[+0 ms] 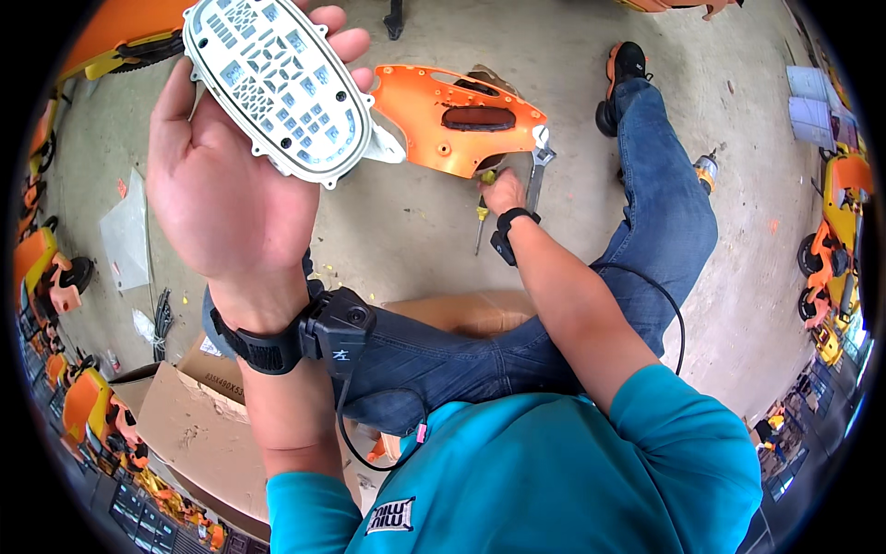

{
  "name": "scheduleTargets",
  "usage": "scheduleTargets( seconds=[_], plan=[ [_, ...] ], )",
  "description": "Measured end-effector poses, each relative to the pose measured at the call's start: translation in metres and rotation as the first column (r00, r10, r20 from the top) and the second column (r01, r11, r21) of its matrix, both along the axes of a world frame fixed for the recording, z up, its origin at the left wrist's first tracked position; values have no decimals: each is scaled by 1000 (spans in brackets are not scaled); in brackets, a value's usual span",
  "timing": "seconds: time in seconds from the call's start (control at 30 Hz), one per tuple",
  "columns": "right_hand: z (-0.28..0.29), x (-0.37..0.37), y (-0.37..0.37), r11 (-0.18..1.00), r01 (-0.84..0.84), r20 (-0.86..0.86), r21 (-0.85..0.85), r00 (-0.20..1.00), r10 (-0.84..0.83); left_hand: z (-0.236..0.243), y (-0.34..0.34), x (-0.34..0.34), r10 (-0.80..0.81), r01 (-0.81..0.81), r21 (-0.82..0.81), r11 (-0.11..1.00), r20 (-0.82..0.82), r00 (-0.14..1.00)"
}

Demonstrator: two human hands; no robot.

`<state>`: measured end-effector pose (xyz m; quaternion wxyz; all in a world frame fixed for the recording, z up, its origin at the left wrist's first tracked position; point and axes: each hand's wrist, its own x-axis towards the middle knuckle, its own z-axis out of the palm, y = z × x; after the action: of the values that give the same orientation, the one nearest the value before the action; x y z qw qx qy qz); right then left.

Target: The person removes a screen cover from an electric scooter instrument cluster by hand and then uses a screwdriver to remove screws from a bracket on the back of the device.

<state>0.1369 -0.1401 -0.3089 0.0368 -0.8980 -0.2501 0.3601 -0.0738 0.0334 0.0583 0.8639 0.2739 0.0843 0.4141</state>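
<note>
My left hand (235,198) is raised close to the camera, palm up, with its fingers curled behind a white oval display panel (286,97). The panel has a raised rim with small screw tabs, dark holes and a printed pattern of segments; a pale bracket sticks out at its lower right. Farther down, my right hand (504,192) closes on a yellow-handled screwdriver (482,213), its shaft pointing back toward me. Beside that hand is a silver adjustable wrench (537,171), its jaw by the corner of an orange shell (425,120) with an oval slot.
Cardboard (461,312) lies between my legs, and an open carton (189,420) stands at my left. A clear plastic sheet (125,235) is on the floor at left. Past my right knee shows a power drill (707,172). Orange and yellow machines (844,185) line both sides.
</note>
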Motion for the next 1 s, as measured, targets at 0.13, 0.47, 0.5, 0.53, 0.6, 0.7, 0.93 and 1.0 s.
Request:
scheduleTargets(
  seconds=[0.13,0.47,0.5,0.53,0.6,0.7,0.93,1.0],
  plan=[
    [-15,6,12,999,-32,-7,32,999,32,-4,-3,9,30,-34,-36,999,-89,996],
    [90,31,17,976,-188,-150,-107,974,171,-3,-9,23,82,-88,-82,993,-70,994],
    [116,40,26,948,-294,-217,-121,940,264,-2,-9,25,87,-93,-62,994,-98,991],
    [135,51,30,932,-359,-197,-47,918,344,-1,-10,30,84,-90,-50,995,-116,990],
    [175,78,35,869,-474,-147,142,858,492,0,-10,35,75,-79,-24,997,-123,990],
    [314,98,55,752,-509,-129,418,787,604,0,-10,31,84,-85,-7,996,-101,991],
    [434,150,71,298,244,-359,923,826,435,18,-4,41,123,-122,13,992,-108,987],
    [420,157,77,182,390,-430,903,793,432,20,-1,46,130,-128,17,992,-120,984]
  ],
)
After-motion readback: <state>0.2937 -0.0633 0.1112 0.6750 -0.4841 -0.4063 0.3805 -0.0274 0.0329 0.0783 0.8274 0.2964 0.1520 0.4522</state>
